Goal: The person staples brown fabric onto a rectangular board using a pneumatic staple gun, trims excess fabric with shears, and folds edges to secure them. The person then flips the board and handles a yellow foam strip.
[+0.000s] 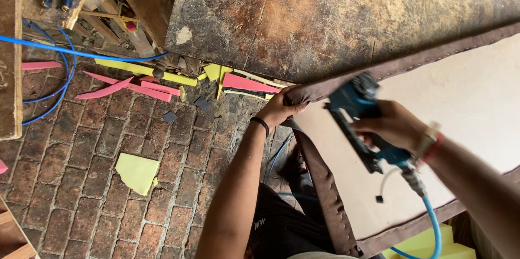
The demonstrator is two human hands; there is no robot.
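Two hands are in view, both the person's own. The left hand [279,110], with a black band at the wrist, sits at centre frame, its fingers closed in a pinch on the corner of the brown fabric [325,183] that wraps the pale board [466,112]. The right hand [392,126], at right of centre, has its fingers wrapped tight around the handle of one blue staple gun [360,121]; the tool is blurred and its nose hangs just beside the fabric corner, near the left hand. One light-blue air hose [433,226] runs from the gun's base down to the lower right edge of the frame.

The board fills the right side, with fabric folded over two visible edges: one slanting up toward the upper right, one running down toward the bottom centre, both lined with staples. A worn dark worktop [325,15] lies across the top of the frame, touching the board's upper edge.

On the brick floor [81,183] at left lie foam offcuts: about four pink strips [105,90] and several yellow pieces, with one larger yellow scrap [136,172] lying apart at lower left. Open brick surrounds that scrap. A second blue hose [54,75] loops at upper left. Yellow foam blocks [428,245] sit at the bottom right.
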